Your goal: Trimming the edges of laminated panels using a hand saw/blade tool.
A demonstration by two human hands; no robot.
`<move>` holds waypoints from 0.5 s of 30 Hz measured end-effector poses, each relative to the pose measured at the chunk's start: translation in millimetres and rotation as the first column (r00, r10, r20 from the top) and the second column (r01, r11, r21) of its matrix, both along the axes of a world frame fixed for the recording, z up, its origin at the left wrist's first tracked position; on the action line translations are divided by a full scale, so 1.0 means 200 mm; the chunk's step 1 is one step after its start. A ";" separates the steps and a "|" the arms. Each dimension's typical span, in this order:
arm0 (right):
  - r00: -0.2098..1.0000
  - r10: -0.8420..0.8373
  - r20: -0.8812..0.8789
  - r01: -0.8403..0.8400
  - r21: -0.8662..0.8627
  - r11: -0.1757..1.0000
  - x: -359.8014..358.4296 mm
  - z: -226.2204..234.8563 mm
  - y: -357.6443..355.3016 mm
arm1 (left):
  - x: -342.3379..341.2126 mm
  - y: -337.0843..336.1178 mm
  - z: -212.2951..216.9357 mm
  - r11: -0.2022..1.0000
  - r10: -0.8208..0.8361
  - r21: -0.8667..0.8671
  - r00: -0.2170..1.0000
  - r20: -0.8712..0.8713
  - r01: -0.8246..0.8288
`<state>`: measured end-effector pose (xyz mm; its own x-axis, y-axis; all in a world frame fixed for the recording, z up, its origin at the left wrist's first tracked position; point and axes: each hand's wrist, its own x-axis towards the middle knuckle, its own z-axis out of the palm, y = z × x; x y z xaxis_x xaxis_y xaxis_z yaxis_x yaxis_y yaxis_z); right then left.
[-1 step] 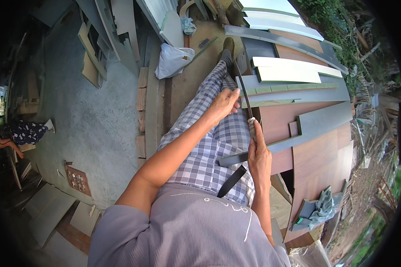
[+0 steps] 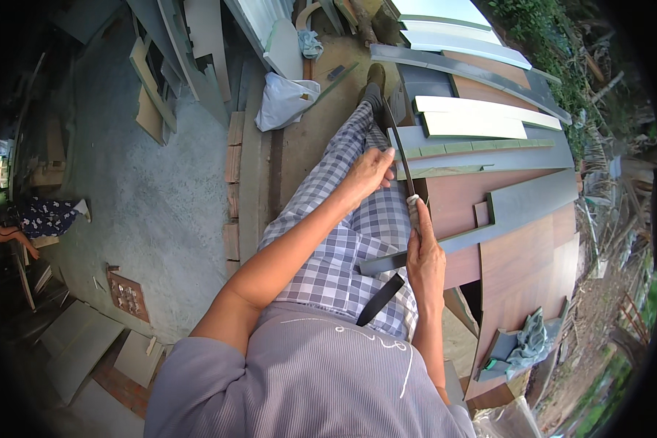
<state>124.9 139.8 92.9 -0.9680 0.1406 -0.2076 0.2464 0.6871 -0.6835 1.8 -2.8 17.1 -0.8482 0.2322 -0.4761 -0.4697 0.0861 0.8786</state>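
Note:
I sit with my legs in grey checked trousers (image 2: 350, 241) stretched out ahead. My right hand (image 2: 425, 257) is closed around the handle of a long, thin, dark curved blade (image 2: 400, 153), and a pale wrapped end (image 2: 414, 206) sticks out above the fist. The blade runs up and away toward my shoe (image 2: 376, 77). My left hand (image 2: 369, 171) is closed, its fingertips pinching the blade partway along. A grey strip (image 2: 387, 260) lies across my lap under the right hand, and a short dark strip (image 2: 379, 299) pokes out below it.
Grey, pale green and brown laminate boards (image 2: 504, 212) are stacked to my right. A white plastic bag (image 2: 285, 98) lies ahead, with a row of bricks (image 2: 233, 168) beside the concrete floor (image 2: 160, 197). Another person (image 2: 29, 219) crouches far left. A green cloth (image 2: 529, 343) sits lower right.

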 end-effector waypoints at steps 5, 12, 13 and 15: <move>0.999 0.047 -0.010 -0.046 0.054 0.997 -0.06 -0.01 -0.03 | 0.03 0.02 0.01 0.993 0.102 0.059 0.994 -0.032 -0.100; 0.996 0.050 0.071 -0.054 0.056 0.997 0.00 0.04 -0.02 | 0.01 0.02 -0.02 0.992 0.115 0.052 0.992 -0.057 -0.112; 0.996 0.053 0.072 -0.057 0.053 0.997 0.04 0.03 -0.01 | 0.01 0.02 -0.02 0.995 0.090 0.041 0.995 -0.040 -0.088; 0.999 0.041 0.015 -0.042 0.058 0.997 0.09 0.00 0.01 | 0.02 0.01 -0.02 0.996 0.085 0.043 0.996 -0.041 -0.084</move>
